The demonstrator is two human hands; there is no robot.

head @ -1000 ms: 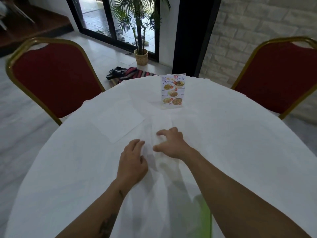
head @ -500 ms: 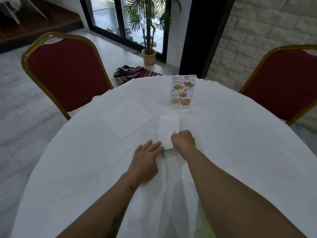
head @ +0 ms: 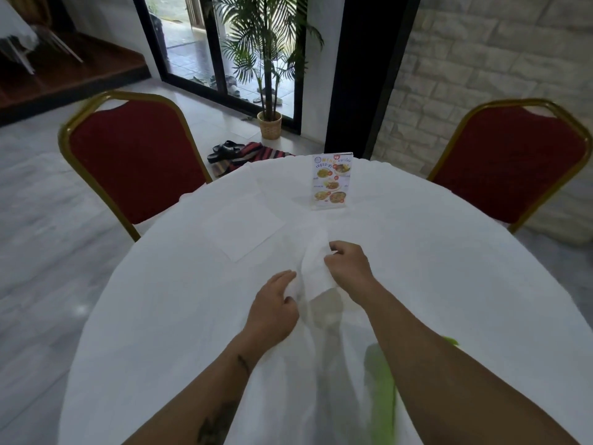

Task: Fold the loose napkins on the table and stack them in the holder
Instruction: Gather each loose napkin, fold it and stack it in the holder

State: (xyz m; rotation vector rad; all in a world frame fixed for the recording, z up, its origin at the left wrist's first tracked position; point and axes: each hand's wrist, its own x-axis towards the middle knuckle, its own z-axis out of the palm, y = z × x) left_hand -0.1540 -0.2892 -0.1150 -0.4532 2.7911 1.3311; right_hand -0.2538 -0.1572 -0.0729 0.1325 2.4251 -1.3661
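Since half a second ago, both hands have lifted the folded napkin (head: 316, 268) off the bench (head: 449, 284); it lay flat then and now bows upward between them, nearer the menu stand (head: 331, 180) side than the person.

Right hand (head: 348, 268): fingers curled, pinching the napkin's right edge near its far end. Left hand (head: 274, 308): fingers curled round the napkin's near left corner; the exact contact is partly hidden by the paper.

A second napkin (head: 245, 228) lies flat and unfolded on the bench, left of the menu stand and just beyond the held one.

Handling, as judged: the napkin is thin paper or light cloth, very light, limp and without stiffness. It sags wherever unsupported and a fold will spring open if released. It may tear under a hard pull. Take hold at opposite edges or corners, keep light tension, and press the crease flat against the bench.

No holder can be identified with certainty; the green object (head: 380, 396) under the right forearm is blurred and cannot be named.
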